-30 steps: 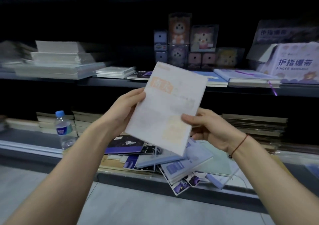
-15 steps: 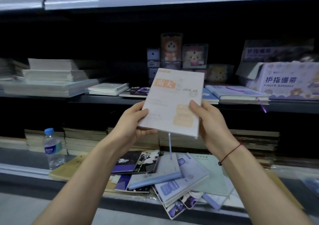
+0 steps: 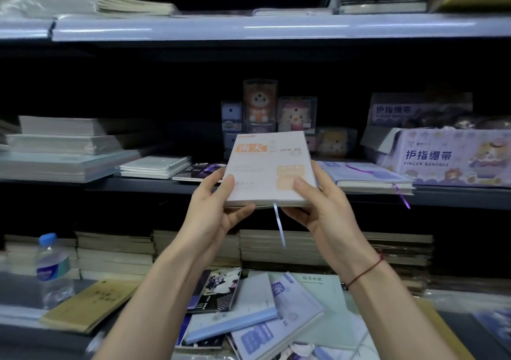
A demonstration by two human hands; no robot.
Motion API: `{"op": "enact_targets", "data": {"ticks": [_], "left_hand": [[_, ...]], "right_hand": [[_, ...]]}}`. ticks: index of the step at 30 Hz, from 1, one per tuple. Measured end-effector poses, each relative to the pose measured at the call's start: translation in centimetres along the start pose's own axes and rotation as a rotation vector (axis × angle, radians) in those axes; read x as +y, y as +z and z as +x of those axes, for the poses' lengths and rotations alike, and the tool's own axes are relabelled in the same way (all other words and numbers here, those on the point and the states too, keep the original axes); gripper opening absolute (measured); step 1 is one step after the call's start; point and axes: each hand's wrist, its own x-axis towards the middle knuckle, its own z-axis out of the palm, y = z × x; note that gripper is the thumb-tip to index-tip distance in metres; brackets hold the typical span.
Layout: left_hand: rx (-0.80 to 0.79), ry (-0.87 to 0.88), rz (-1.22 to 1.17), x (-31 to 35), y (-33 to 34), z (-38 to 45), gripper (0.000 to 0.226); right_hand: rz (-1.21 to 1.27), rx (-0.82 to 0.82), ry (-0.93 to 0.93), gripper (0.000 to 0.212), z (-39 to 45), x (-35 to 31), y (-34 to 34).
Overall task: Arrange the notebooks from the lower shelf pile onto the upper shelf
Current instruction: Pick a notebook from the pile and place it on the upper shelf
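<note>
Both hands are carrying a white notebook (image 3: 269,170) flat at mid-frame, in front of the upper shelf (image 3: 154,187). The left hand (image 3: 218,210) is pinching its near left corner, thumb on top; the right hand (image 3: 318,207) is gripping the near right corner likewise. The pile (image 3: 257,312) is lying at six o'clock on the lower shelf. A gap seems free behind the book, though it is hidden. I would be keeping the cover level, sliding it in toward twelve o'clock, and minding the dangling ribbon (image 3: 279,227).
</note>
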Motion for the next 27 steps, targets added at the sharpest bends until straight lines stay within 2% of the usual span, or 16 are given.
{"op": "enact_targets", "data": {"ticks": [4,11,15,21,24,27], "left_hand": [[-0.077,0.022,-0.060,0.3,1.0,-0.3,0.038],[-0.174,0.010,-0.130,0.0,1.6,-0.3,0.073],[-0.211,0.011,-0.136,-0.3,1.6,-0.3,0.079],[-0.190,0.031,-0.151,-1.0,2.0,0.1,0.064],[-0.176,0.056,-0.099,-1.5,2.5,0.1,0.056],[-0.155,0.089,-0.037,-2.4,3.7,0.2,0.035]], "right_hand": [[0.064,0.002,-0.001,0.036,0.1,-0.6,0.0],[0.141,0.046,0.013,0.032,0.5,-0.9,-0.6],[0.151,-0.016,0.020,0.035,0.5,-1.1,-1.4],[0.225,-0.161,0.027,0.051,0.2,-1.9,-2.8],[0.226,-0.162,0.019,0.055,0.4,-1.9,-3.6],[0.223,-0.137,0.007,0.053,0.5,-2.3,-4.8]]}}
